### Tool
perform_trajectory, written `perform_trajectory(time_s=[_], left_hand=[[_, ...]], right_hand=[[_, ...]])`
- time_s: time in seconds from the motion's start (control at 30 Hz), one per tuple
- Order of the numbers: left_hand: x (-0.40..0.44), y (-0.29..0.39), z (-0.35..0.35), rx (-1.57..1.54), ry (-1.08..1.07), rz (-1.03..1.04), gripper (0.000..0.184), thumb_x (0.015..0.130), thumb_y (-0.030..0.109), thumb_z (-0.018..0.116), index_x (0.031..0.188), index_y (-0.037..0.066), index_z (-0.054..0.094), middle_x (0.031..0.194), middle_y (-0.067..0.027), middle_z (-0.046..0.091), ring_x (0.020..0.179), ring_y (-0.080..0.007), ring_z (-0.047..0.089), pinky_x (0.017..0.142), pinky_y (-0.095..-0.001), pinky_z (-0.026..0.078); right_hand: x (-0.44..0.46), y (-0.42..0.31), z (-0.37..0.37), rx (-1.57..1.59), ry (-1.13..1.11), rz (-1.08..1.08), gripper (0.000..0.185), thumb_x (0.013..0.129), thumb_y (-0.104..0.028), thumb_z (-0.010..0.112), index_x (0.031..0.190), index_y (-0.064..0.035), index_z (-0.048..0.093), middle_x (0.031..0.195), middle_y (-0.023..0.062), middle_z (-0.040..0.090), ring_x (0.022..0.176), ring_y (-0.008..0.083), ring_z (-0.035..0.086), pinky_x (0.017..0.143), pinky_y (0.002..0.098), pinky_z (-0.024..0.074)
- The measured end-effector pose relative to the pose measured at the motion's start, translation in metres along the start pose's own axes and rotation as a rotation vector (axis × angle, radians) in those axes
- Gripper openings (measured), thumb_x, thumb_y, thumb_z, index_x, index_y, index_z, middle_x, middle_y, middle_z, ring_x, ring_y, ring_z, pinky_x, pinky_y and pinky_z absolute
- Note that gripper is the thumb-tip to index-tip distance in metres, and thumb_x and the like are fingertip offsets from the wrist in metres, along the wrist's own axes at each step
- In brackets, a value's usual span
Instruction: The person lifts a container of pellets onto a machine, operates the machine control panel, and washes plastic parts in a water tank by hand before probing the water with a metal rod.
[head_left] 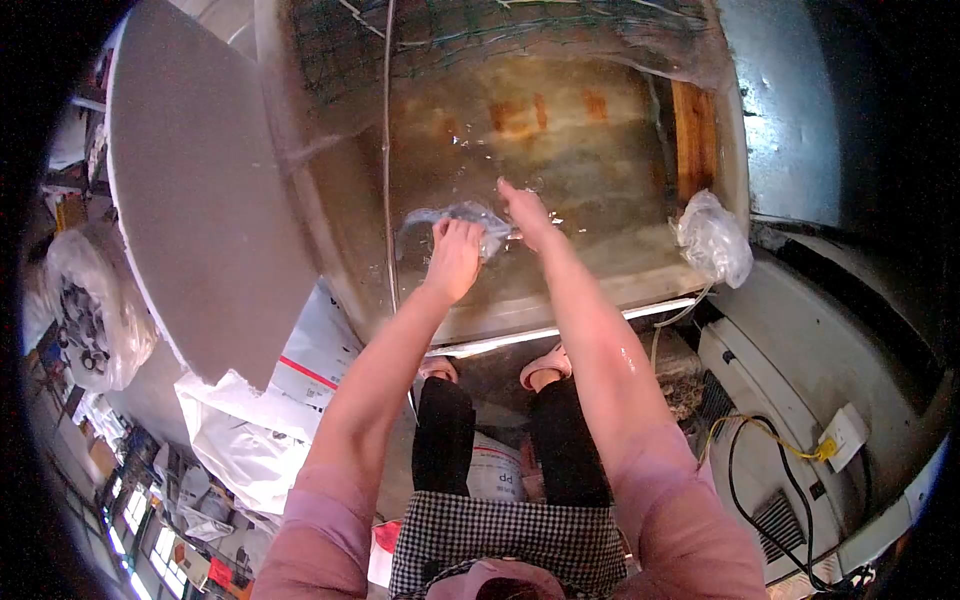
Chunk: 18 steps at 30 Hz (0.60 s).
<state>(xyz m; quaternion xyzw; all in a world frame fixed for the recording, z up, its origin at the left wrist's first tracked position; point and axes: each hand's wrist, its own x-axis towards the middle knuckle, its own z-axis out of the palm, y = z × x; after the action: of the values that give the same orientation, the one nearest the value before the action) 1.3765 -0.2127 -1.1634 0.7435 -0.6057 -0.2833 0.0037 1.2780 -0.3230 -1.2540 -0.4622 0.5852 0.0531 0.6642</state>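
A piece of clear plastic [462, 212], perhaps a bag, lies at the water surface in a wide tank [520, 316]. My left hand [456, 262] has its fingers bent over the near side of the plastic and grips it. To the right, my right hand [528, 217] is at the plastic's right end, with one digit pointing up and away. Its other fingers are curled and mostly hidden; the plastic runs to their underside. Brownish water [570, 170] with bright glints surrounds both hands.
A thin rod [388, 150] crosses the tank left of my hands. Green netting [440, 40] lies at the far side. A bunched plastic bag [714, 240] hangs on the right corner. A grey board [200, 190] stands left. Cables and a power socket [846, 436] are at right.
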Motion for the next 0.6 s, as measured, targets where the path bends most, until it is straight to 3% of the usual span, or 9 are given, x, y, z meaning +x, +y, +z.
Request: perform_trajectory(time_s=[0.03,0.07,0.2,0.23,0.3,0.4,0.5,0.53,0.6], left_hand=[[-0.005,0.003,-0.004,-0.139,0.121,0.154,0.049,0.057,0.01,0.066,0.1,0.006,0.043,0.098,-0.0093,0.049,0.098,-0.0239,0.043,0.089,-0.0422,0.023],[-0.008,0.003,-0.004,-0.154,0.168,0.224,0.046,0.058,0.007,0.064,0.1,0.006,0.043,0.099,-0.008,0.049,0.098,-0.0233,0.043,0.09,-0.042,0.022],[-0.011,0.016,-0.019,-0.098,0.257,0.367,0.051,0.059,0.011,0.064,0.104,0.006,0.04,0.097,-0.0084,0.048,0.099,-0.0209,0.043,0.091,-0.0411,0.021],[-0.009,0.024,-0.027,-0.241,0.385,0.241,0.043,0.062,0.013,0.063,0.101,0.007,0.044,0.095,-0.008,0.049,0.097,-0.0208,0.044,0.089,-0.0401,0.022],[-0.007,0.029,-0.027,-0.384,0.511,0.113,0.036,0.065,0.016,0.062,0.097,0.007,0.049,0.094,-0.0077,0.049,0.095,-0.0207,0.044,0.088,-0.0391,0.023],[-0.004,0.031,-0.014,-0.514,0.517,-0.146,0.015,0.068,0.02,0.059,0.062,0.006,0.057,0.085,-0.0061,0.052,0.087,-0.0214,0.044,0.076,-0.0344,0.026],[-0.007,0.044,-0.027,-0.337,0.535,-0.127,0.014,0.07,0.021,0.057,0.067,0.008,0.058,0.083,-0.0032,0.053,0.089,-0.0215,0.043,0.075,-0.0355,0.025],[-0.014,0.045,-0.029,-0.253,0.483,0.004,0.016,0.071,0.023,0.054,0.081,0.011,0.058,0.091,-0.0042,0.052,0.094,-0.0227,0.041,0.077,-0.0378,0.024],[-0.023,0.052,-0.032,-0.183,0.478,0.085,0.022,0.072,0.025,0.053,0.089,0.012,0.057,0.097,-0.0052,0.049,0.098,-0.0237,0.039,0.079,-0.0392,0.024]], right_hand=[[-0.007,-0.009,-0.005,0.223,-0.109,0.005,0.05,0.075,-0.042,0.05,0.094,0.0043,0.053,0.087,0.0143,0.058,0.076,0.0278,0.055,0.07,0.0371,0.042],[-0.052,-0.051,-0.018,0.58,-0.37,0.228,0.046,0.076,-0.043,0.05,0.094,-0.0009,0.054,0.08,0.006,0.057,0.069,0.018,0.054,0.06,0.0331,0.0435],[-0.049,-0.034,-0.039,0.287,-0.586,0.164,0.041,0.076,-0.04,0.053,0.099,-0.0055,0.052,0.078,0.0024,0.055,0.066,0.0115,0.051,0.05,0.0271,0.0412],[-0.049,-0.029,-0.041,0.286,-0.582,0.163,0.041,0.076,-0.04,0.053,0.099,-0.0055,0.052,0.078,0.0024,0.055,0.066,0.0115,0.051,0.05,0.0271,0.0412],[-0.052,-0.015,-0.042,0.104,-0.367,-0.134,0.048,0.075,-0.039,0.054,0.105,-0.0029,0.048,0.082,0.0034,0.056,0.069,0.0125,0.051,0.054,0.027,0.0424],[-0.069,-0.006,-0.04,0.01,-0.204,-0.253,0.053,0.075,-0.038,0.053,0.111,-0.0003,0.042,0.087,0.0096,0.055,0.073,0.0169,0.053,0.063,0.0272,0.0425],[-0.066,0.006,-0.038,-0.094,-0.029,-0.32,0.05,0.078,-0.036,0.049,0.111,0.0001,0.041,0.091,0.0163,0.055,0.079,0.0226,0.054,0.068,0.0293,0.0419],[-0.071,0.0,-0.041,-0.006,-0.022,-0.246,0.049,0.078,-0.036,0.049,0.11,0.0002,0.042,0.093,0.0171,0.054,0.082,0.0246,0.054,0.071,0.0305,0.0411],[-0.072,-0.001,-0.042,0.09,-0.015,-0.174,0.048,0.078,-0.036,0.048,0.109,0.0003,0.043,0.095,0.018,0.054,0.085,0.0265,0.053,0.073,0.0316,0.0404]])
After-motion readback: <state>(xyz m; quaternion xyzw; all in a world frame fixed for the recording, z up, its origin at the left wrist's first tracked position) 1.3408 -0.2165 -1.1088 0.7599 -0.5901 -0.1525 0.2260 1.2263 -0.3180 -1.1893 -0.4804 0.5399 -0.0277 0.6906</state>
